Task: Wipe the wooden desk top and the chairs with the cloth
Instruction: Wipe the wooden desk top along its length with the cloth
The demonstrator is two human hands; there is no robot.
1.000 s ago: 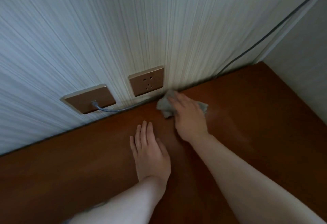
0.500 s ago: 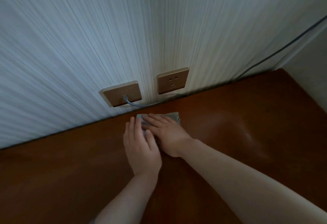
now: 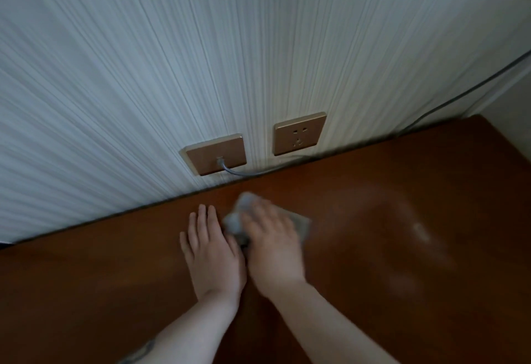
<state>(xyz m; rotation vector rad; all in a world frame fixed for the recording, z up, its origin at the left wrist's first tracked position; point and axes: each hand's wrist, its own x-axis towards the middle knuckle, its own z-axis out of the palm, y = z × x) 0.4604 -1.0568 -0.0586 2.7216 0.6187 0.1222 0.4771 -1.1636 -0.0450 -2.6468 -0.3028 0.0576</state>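
Near the back edge of the brown wooden desk top (image 3: 373, 248): flat, relaxed left hand (image 3: 212, 251); blurred right hand (image 3: 273, 245) pressing a crumpled grey cloth (image 3: 238, 220), mostly hidden, grasp unclear.

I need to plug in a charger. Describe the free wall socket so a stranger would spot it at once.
Follow the striped wall down to where it meets the wooden desk top. Two gold plates sit just above that edge; the free socket is the right one. Its pin holes show, while the left plate has a grey cable plugged in.
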